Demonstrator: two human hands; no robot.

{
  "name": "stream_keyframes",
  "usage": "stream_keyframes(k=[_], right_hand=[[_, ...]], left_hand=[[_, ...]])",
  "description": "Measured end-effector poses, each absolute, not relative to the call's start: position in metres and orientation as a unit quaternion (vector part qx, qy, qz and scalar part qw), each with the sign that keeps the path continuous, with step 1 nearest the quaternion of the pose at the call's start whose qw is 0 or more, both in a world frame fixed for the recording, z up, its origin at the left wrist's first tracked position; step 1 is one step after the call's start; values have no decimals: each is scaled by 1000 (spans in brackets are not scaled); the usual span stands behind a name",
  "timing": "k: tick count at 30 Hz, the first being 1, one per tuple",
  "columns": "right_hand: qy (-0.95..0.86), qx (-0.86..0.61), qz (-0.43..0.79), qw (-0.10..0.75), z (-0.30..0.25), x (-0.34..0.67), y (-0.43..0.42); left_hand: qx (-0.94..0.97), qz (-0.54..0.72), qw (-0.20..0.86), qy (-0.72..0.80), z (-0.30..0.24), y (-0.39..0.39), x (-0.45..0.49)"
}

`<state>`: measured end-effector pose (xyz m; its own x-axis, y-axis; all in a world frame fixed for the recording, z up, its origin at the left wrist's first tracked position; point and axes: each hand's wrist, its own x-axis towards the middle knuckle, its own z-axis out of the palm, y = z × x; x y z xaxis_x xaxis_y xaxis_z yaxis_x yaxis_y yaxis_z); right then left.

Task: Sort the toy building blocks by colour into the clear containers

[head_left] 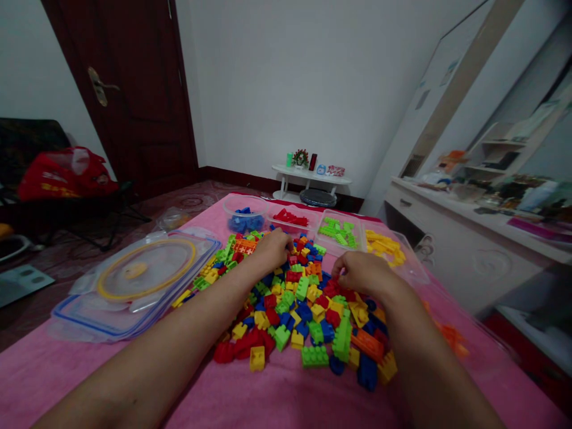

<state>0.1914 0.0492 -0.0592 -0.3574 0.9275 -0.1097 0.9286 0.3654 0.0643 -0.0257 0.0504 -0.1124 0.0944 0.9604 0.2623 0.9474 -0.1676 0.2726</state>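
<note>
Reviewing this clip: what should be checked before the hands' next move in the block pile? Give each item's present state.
1. Both hands in view: left hand and right hand lie on the pile of blocks: ok.
2. What each hand grips: fingers curl into the blocks: cannot tell.
3. One colour per tub: blue tub, red tub, green tub, yellow tub: ok.
4. Tubs uncovered, lids stacked to the left: ok.
5. Orange blocks at the right edge, in a tub or loose: cannot tell.
</note>
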Motion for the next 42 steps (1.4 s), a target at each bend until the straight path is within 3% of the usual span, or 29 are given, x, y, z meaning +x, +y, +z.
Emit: stream_keyframes(k=[7,12,14,20,26,32,38,42], right_hand=[[829,552,22,83,-78,179,50],[832,547,45,80,-86,177,51],[837,543,35,63,-82,181,53],[838,542,-15,-54,-52,191,53],[834,484,-41,-261,-40,172,39],[852,427,-97,-287,-53,155,32],[801,418,-187,-386,-49,154,31],[792,458,-154,-373,-43,159,33]], left_hand=[[725,147,-1,673,-107,46,-26],[728,220,40,648,-104,50,-28],[721,277,121,623,-99,51,-26],[519,420,554,497,-81,40,-10],[352,392,738,420,-83,36,0],[301,371,792,381,-95,40,1],[299,358,812,351,-98,43,-3],[315,366,784,389,-93,41,-2]])
